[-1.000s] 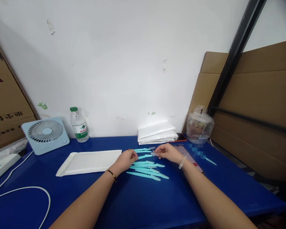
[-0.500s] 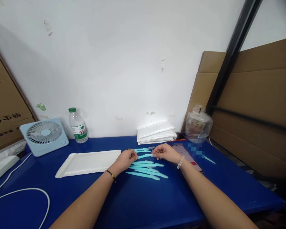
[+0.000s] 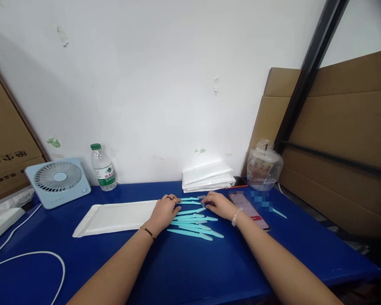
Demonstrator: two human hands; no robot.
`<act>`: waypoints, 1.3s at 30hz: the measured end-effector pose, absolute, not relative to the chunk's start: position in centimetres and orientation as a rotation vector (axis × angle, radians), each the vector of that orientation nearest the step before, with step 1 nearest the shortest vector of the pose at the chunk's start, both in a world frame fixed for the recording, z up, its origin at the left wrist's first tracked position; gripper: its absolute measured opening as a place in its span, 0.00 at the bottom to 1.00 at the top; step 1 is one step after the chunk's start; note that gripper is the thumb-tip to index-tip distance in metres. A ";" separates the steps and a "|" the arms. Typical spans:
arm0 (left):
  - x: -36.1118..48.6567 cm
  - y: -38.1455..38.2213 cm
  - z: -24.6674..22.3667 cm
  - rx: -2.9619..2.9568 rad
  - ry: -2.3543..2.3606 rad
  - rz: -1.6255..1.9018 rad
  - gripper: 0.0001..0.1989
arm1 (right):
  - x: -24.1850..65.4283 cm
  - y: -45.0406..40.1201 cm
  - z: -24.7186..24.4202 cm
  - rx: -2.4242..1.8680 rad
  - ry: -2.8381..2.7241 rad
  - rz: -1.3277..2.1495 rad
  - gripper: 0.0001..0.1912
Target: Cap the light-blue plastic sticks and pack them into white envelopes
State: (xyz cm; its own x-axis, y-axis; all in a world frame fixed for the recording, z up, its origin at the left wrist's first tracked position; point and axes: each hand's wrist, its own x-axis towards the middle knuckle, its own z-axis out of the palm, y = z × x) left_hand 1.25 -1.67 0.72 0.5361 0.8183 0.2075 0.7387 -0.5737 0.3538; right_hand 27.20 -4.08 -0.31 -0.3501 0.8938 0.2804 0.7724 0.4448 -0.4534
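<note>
Several turquoise plastic sticks lie in a loose fan on the blue table, between and below my hands. My left hand is at the left ends of the upper sticks, its fingertips touching one of them, beside the right end of a white padded envelope. My right hand is curled at the right ends of the upper sticks, with its fingertips close to a small translucent piece. What its thumb and finger grip is too small to make out.
A phone lies right of my right hand, with another turquoise stick beyond it. Stacked white envelopes and a bagged drink cup stand at the back. A bottle, a blue fan and a white cable are left.
The stick that was between my hands now lies on the table just above the fan of sticks. Both hands have let go of it and shifted slightly to the upper sticks.
</note>
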 end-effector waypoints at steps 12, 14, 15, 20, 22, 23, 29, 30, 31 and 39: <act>1.2 -0.9 0.0 2.519 1.335 0.547 0.07 | 26.9 -3.9 -0.5 -1.442 -2.189 0.378 0.07; 1.2 -1.0 0.1 2.511 1.336 0.549 0.07 | 26.8 -3.9 -0.5 -1.435 -2.174 0.411 0.08; 1.3 -1.0 0.1 2.510 1.338 0.543 0.07 | 26.6 -4.0 -0.5 -1.428 -2.166 0.423 0.08; 1.7 -1.6 0.7 2.516 1.337 0.510 0.07 | 25.4 -4.4 -0.4 -1.371 -2.132 0.483 0.07; 1.8 -1.8 0.9 2.543 1.308 0.502 0.07 | 25.2 -4.5 -0.4 -1.344 -2.146 0.523 0.08; 1.9 -1.9 0.9 2.557 1.295 0.497 0.07 | 25.2 -4.5 -0.4 -1.335 -2.157 0.529 0.08; 1.6 -1.6 0.0 2.654 1.236 0.540 0.22 | 26.4 -2.9 -1.2 -1.340 -2.100 0.172 0.11; 1.6 -1.5 -0.1 2.666 1.221 0.500 0.23 | 26.6 -2.6 -1.4 -1.350 -2.110 0.130 0.12; 1.5 -1.5 -0.2 2.671 1.206 0.456 0.25 | 26.7 -2.3 -1.6 -1.363 -2.126 0.111 0.13; 2.1 -2.6 0.5 2.620 1.109 0.299 0.29 | 26.1 -2.3 -2.1 -1.364 -2.058 0.241 0.10</act>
